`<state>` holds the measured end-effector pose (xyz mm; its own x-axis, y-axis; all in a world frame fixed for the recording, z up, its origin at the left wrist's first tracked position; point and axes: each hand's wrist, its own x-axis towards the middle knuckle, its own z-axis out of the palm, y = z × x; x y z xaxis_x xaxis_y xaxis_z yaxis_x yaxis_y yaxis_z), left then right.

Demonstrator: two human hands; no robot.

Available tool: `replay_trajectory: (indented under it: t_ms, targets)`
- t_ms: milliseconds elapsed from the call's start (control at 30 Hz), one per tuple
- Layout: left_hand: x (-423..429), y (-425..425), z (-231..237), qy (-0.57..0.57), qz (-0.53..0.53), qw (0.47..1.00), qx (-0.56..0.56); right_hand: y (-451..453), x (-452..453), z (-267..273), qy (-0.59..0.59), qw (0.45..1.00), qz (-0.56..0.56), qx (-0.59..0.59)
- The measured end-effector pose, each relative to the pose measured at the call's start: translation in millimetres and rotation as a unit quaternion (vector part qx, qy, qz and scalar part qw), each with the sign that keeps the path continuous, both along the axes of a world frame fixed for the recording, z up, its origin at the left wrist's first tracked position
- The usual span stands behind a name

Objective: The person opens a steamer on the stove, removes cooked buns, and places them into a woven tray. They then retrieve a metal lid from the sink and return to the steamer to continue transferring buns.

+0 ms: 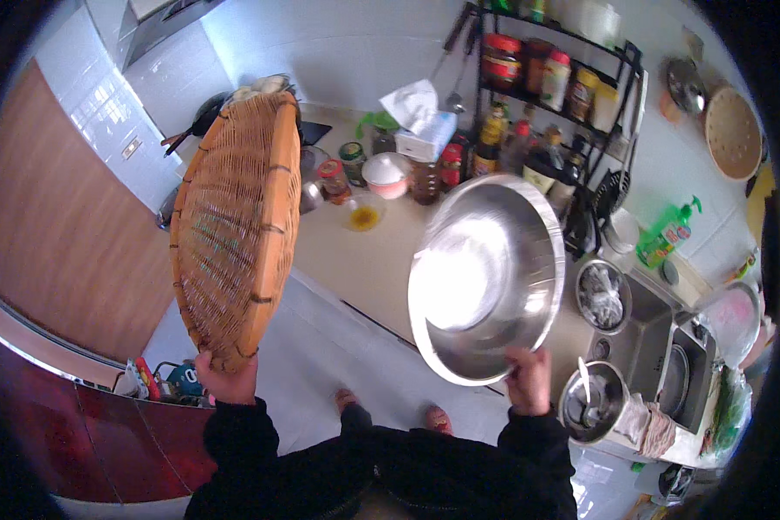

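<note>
My left hand (231, 382) grips the lower end of a large woven bamboo basket (234, 227), which is held up on its side over the floor, its orange-brown rim facing right. My right hand (530, 380) holds the lower rim of a big stainless steel basin (487, 279). The basin is tilted, with its shiny inside facing me, and hides part of the counter behind it. Basket and basin are apart. Between them, on the counter, lies a small dish with yellow liquid (364, 218).
A black spice rack (552, 114) with jars and bottles stands at the back. A tissue box (427, 138) and a lidded white-and-pink pot (387, 175) are left of it. At right are a double sink (647, 325), a steel bowl with a spoon (593, 403) and a green pump bottle (666, 237).
</note>
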<state>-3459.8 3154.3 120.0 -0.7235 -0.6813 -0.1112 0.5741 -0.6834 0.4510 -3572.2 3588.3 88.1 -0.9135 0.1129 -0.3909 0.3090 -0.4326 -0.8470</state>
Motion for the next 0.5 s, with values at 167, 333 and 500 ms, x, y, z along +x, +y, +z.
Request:
replay_trajectory:
  t_ms: [167, 333, 500]
  targets:
    - [13, -93, -27, -0.024, -0.042, 0.989, -0.139, -130, -9, -38, -0.030, 0.980, 0.190, 0.045]
    - [10, -159, -41, -0.002, -0.159, 0.975, -0.158, -243, -25, -55, -0.043, 0.967, 0.204, 0.143]
    - [-5, -188, -78, -0.029, -0.273, 0.952, -0.137, -278, -28, -49, -0.034, 0.971, 0.188, 0.146]
